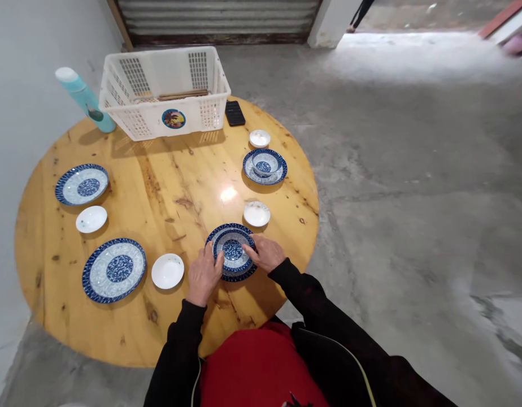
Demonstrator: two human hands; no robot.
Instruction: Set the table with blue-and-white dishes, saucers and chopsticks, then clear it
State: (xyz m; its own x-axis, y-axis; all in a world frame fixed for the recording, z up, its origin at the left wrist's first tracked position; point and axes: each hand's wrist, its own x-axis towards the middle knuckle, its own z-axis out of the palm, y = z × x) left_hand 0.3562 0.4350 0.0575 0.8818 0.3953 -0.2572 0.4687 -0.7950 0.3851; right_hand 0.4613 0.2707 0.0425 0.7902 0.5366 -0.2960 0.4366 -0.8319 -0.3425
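A small blue-and-white bowl [233,251] sits over a blue-rimmed plate [225,229] at the near side of the table. My left hand [203,275] grips the bowl's left edge between thumb and fingers. On the opposite edge, my right hand [266,252] grips it the same way. Whether the bowl's base touches the plate is hard to see. Just beyond the right hand lies a small white dish [256,214]. Left of my left hand is another white dish [168,271], beside a blue-rimmed plate [114,270].
A round wooden table [159,181] bears a white plastic basket [159,121] holding chopsticks, a blue bottle [85,99] and a black phone [235,113]. At right, a plate [264,180] carries a bowl [266,163] near a dish [260,138]. Far left are a plate [82,184] and dish [91,219].
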